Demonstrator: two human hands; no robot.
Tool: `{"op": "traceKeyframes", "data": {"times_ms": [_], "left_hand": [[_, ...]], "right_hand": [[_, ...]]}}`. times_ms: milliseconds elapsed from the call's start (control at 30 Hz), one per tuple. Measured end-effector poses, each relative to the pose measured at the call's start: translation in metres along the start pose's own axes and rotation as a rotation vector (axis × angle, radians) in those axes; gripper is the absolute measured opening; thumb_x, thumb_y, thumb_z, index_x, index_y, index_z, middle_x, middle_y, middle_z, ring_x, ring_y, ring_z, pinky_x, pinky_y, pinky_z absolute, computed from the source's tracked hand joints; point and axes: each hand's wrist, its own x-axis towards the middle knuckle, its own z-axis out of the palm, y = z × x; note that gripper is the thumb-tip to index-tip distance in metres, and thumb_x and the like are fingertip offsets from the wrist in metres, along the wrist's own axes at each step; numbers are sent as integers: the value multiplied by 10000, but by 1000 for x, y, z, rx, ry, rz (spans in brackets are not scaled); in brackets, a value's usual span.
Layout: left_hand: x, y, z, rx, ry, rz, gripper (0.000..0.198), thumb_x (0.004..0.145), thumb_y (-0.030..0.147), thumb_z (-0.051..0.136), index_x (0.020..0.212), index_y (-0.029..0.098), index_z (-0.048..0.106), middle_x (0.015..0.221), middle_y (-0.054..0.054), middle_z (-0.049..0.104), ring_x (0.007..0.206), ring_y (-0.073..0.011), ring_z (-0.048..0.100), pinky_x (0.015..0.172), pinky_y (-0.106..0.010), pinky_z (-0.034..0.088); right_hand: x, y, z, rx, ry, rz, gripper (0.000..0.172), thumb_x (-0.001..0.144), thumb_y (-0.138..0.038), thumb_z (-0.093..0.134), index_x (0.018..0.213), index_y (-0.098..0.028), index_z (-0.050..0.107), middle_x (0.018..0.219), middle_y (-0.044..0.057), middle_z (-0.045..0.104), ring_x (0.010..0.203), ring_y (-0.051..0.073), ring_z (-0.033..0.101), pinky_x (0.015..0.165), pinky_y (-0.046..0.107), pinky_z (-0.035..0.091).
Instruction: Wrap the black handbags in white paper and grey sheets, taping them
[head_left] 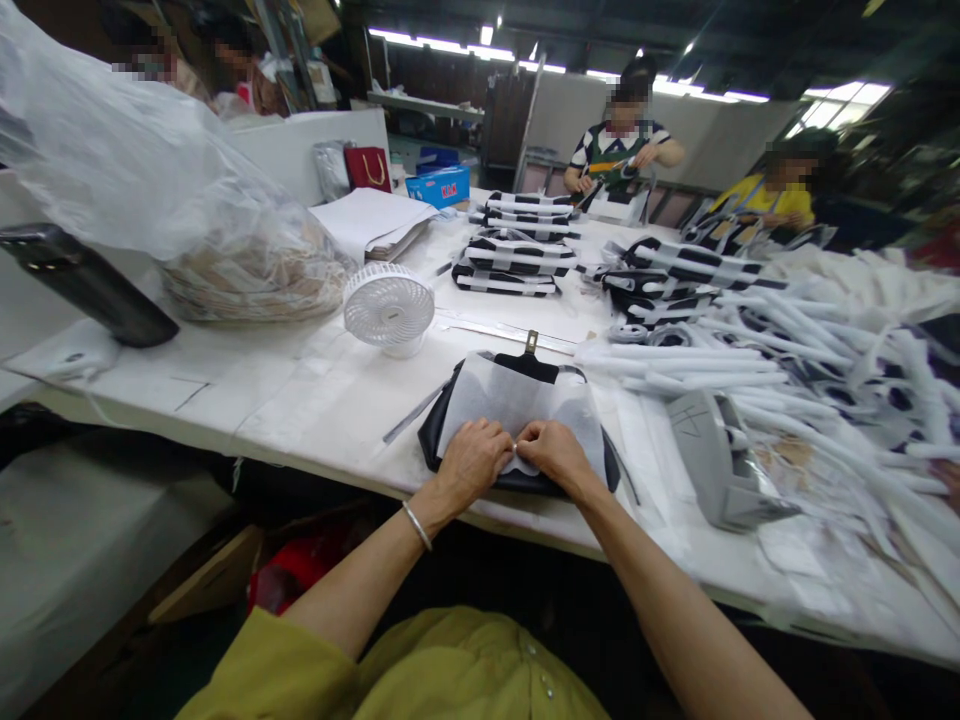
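A black bag (442, 425) lies flat on the white table (300, 390) right in front of me, with a white tissue sheet (517, 400) spread over it. My left hand (472, 462) and my right hand (555, 455) rest side by side on the sheet's near edge, knuckles up. Both pinch the paper between thumb and fingers where they meet. A silver bangle sits on my left wrist. A small metal clasp (531, 342) sticks out at the bag's far edge.
A small white fan (388, 308) stands left of the bag, a big clear plastic sack (187, 200) behind it. Rolled white paper sticks (750, 365) and a grey moulded piece (712, 455) lie to the right. Stacks of black-and-white bags (517, 255) sit further back, where two people work.
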Motion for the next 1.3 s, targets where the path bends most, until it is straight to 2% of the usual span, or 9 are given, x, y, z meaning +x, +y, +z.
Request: {"op": "traceKeyframes", "data": {"times_ms": [200, 433, 533, 733, 900, 967, 1067, 1167, 1300], "left_hand": [[-3, 0, 3, -17, 20, 15, 139, 981, 237, 569, 1111, 241, 616, 972, -12, 641, 949, -216, 546, 807, -357, 412], [4, 5, -6, 43, -88, -38, 144, 983, 263, 559, 926, 203, 677, 955, -45, 646, 945, -237, 568, 781, -367, 436], [6, 6, -10, 60, -119, -21, 167, 990, 253, 529, 936, 190, 673, 955, -59, 640, 951, -246, 575, 787, -372, 450], [2, 8, -24, 83, -144, -70, 94, 948, 188, 553, 1009, 150, 613, 965, -82, 624, 947, -266, 598, 797, -380, 491], [22, 14, -40, 72, -118, -61, 168, 938, 127, 502, 1092, 156, 561, 1031, -76, 632, 905, -230, 630, 741, -335, 510], [31, 12, -33, 63, -79, 26, 185, 949, 140, 493, 1115, 165, 572, 1152, -88, 632, 1083, -241, 600, 903, -356, 494], [35, 0, -7, 74, -21, 140, 382, 970, 137, 452, 1347, 176, 495, 1431, -93, 520, 1369, -246, 420, 1148, -421, 332], [31, -11, 18, 126, 2, 99, 498, 984, 178, 433, 1478, 204, 375, 1550, -88, 394, 1444, -253, 325, 1191, -463, 269], [29, -17, 31, 139, 7, 95, 487, 997, 211, 410, 1484, 212, 379, 1561, -78, 380, 1449, -270, 319, 1191, -482, 271]], "right_hand": [[-10, 10, -3, 134, -24, -138, 233, 749, -231, 578, 907, -186, 743, 790, 13, 726, 733, 160, 636, 694, 252, 441], [-11, 12, -5, 204, -76, -153, 188, 741, -255, 602, 857, -184, 731, 831, 17, 739, 766, 174, 649, 741, 270, 463], [-14, 8, -5, 194, -116, -172, 209, 782, -273, 607, 910, -193, 752, 894, 24, 752, 824, 185, 666, 782, 273, 471], [-18, 1, -2, -151, -77, -239, 268, 842, -260, 612, 1069, -242, 753, 997, 54, 707, 906, 203, 636, 809, 293, 444], [-17, -1, 3, -280, -43, -278, 204, 870, -266, 598, 1025, -219, 722, 930, 54, 665, 848, 189, 602, 744, 273, 413], [-16, 3, 6, -232, -30, -290, 175, 857, -247, 607, 991, -189, 703, 931, 60, 667, 842, 190, 600, 745, 275, 418], [-20, 8, 8, -109, -24, -275, 176, 832, -204, 605, 981, -177, 695, 909, 53, 683, 827, 188, 607, 762, 282, 439], [-26, 2, -3, -16, -56, -246, 227, 805, -167, 596, 1006, -171, 702, 930, 58, 709, 843, 192, 632, 798, 291, 465], [-26, -23, -29, -82, -53, -294, 252, 890, -202, 506, 1043, -197, 706, 1060, 72, 721, 974, 207, 650, 914, 312, 460]]}}
